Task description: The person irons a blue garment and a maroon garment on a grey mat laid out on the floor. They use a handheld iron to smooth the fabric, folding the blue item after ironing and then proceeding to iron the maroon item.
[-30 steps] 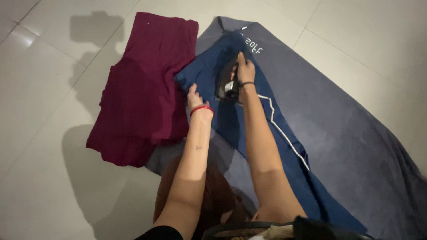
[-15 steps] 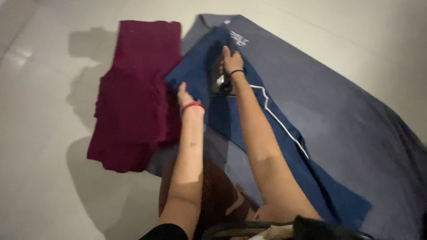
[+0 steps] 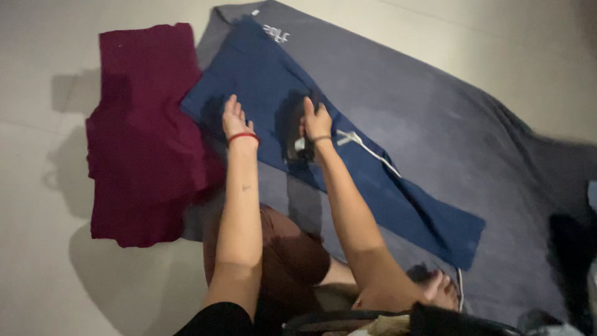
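A long navy blue cloth point(image 3: 261, 81) lies flat on a grey blanket point(image 3: 435, 124) spread over the floor. My right hand point(image 3: 316, 121) grips the handle of a black clothes iron point(image 3: 297, 138) that rests on the navy cloth. A white cord point(image 3: 367, 147) trails from the iron toward the lower right. My left hand point(image 3: 234, 118), with a red band at the wrist, lies flat with its fingers spread on the navy cloth, to the left of the iron.
A maroon garment point(image 3: 140, 130) lies on the pale tiled floor point(image 3: 43, 261) left of the blanket, partly overlapping its edge. My knee in brown fabric point(image 3: 292, 261) sits below my arms. Dark objects point(image 3: 566, 249) lie at the right edge.
The iron and my right hand have slid back along the navy cloth toward me. My left hand has moved from the cloth's left edge onto its surface. The view has shifted.
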